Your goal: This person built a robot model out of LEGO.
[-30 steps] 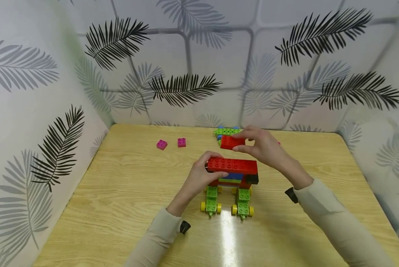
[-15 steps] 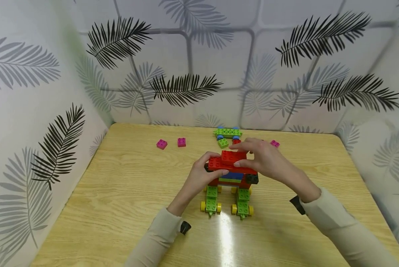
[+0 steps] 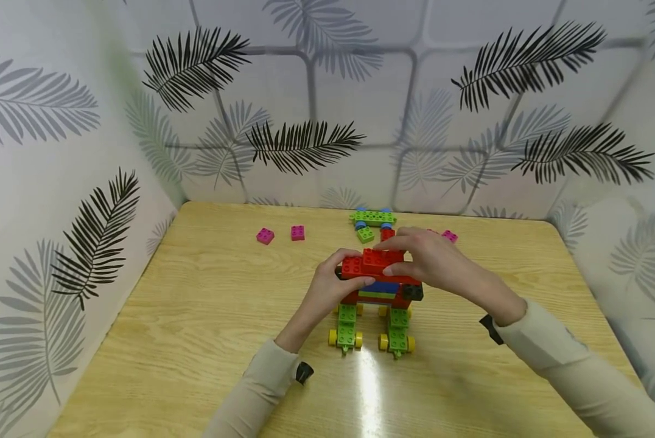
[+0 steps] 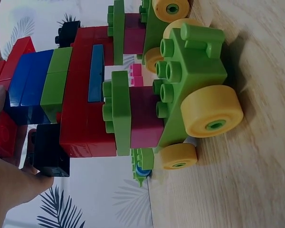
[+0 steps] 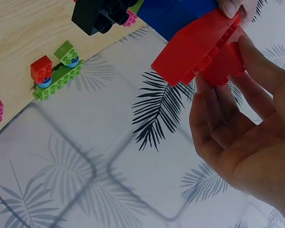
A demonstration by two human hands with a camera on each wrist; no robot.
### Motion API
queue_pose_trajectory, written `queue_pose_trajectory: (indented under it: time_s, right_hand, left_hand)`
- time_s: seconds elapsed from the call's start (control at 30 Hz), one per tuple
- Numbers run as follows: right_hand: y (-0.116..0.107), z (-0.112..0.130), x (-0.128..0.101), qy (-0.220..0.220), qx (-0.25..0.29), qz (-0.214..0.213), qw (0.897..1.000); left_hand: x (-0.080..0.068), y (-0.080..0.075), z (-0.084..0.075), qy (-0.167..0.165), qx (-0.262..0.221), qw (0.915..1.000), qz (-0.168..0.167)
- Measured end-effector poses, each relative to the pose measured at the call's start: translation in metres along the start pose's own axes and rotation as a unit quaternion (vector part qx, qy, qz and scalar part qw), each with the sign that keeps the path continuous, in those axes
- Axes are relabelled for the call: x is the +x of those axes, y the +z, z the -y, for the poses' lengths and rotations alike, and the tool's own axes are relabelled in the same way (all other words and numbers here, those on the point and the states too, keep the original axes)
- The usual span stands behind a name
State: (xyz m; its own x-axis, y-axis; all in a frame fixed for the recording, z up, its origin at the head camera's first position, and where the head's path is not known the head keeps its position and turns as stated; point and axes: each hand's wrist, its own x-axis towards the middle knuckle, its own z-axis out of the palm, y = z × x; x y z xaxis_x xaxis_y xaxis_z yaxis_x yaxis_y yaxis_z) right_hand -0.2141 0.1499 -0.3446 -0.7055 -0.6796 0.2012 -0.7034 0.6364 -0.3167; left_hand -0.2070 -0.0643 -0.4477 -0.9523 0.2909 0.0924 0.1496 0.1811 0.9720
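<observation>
In the head view a toy-block vehicle stands mid-table: a red top row [image 3: 351, 266], blue and green layers, black end blocks [image 3: 413, 292] and two green wheeled bases [image 3: 398, 331] with yellow wheels. My left hand [image 3: 327, 292] grips the left end of its upper part, thumb along the front side. With thumb and fingers my right hand [image 3: 437, 261] pinches a red brick [image 3: 374, 260] that sits on the top row. The right wrist view shows this red brick [image 5: 225, 59] against the row's studs. Close up, the left wrist view shows the yellow wheels [image 4: 213, 111] on the wood.
Toward the back edge lie a green wheeled base [image 3: 375, 217] with blue wheels, a small green brick [image 3: 365, 235] and a red brick [image 3: 388, 233]. Pink bricks lie at left [image 3: 297, 233] and right [image 3: 450, 236]. Leaf-patterned walls [image 3: 360, 91] enclose the wooden table [image 3: 212, 304].
My right hand has come down with the red brick, from above and behind the vehicle onto its red top row. The left hand keeps its grip in place.
</observation>
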Motion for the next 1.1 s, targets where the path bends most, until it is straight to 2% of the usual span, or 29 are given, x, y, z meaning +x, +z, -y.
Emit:
queue_pose_trajectory:
  time_s: [0.37, 1.1]
  right_hand:
    - [-0.0019, -0.0001, 0.0034, 0.001, -0.005, 0.009, 1.0]
    - [-0.0006, 0.0035, 0.0036, 0.01, -0.015, 0.005, 1.0]
  left_hand:
    - [0.0012, 0.0018, -0.0003, -0.002, -0.013, 0.9999, 0.005]
    - [0.0007, 0.0013, -0.0024, 0.003, -0.001, 1.0, 0.009]
